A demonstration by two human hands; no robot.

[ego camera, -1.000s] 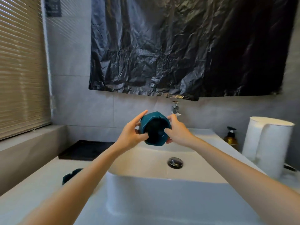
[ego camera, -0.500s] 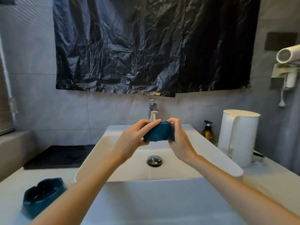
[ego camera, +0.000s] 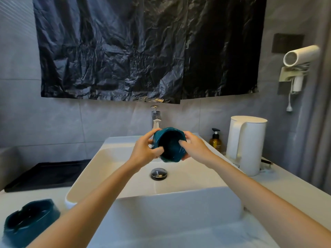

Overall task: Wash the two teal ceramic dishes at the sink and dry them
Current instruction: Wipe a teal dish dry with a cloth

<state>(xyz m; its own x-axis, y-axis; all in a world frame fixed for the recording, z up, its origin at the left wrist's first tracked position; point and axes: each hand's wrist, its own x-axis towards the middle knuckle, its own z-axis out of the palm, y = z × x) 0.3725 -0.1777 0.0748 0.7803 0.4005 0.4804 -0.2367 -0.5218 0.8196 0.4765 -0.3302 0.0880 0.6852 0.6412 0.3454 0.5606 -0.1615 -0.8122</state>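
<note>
Both hands on one teal dish [ego camera: 169, 144], held up in the air over the sink [ego camera: 86, 176] basin, just in front of the faucet [ego camera: 156, 119] spout and above the drain [ego camera: 159, 173]. Dish is tipped on its side, opening facing the camera, dark inside visible. Left hand [ego camera: 143, 149] grasps the left rim: thumb hooked over the edge into the opening, fingers wrapped round the outside at the top. Right hand [ego camera: 195, 147] grasps the right rim: fingers curled over the edge into the bowl, thumb underneath on the outer wall. Can't tell whether water is running from the faucet; no stream is clear. Second teal dish [ego camera: 30, 221] sits upright on the bench [ego camera: 277, 179] at lower left, well apart from the hands, left of the sink and partly cut off by the left forearm. Black tray [ego camera: 46, 174] lies flat on the bench behind it, against the wall. Right of the sink: amber soap bottle [ego camera: 215, 140] with black pump, just beside a white kettle [ego camera: 249, 144], handle facing the sink. Crumpled black plastic sheet [ego camera: 143, 51] hangs on the wall above the faucet. White hair dryer [ego camera: 300, 54] sits in a wall holder at upper right, cord hanging down.
</note>
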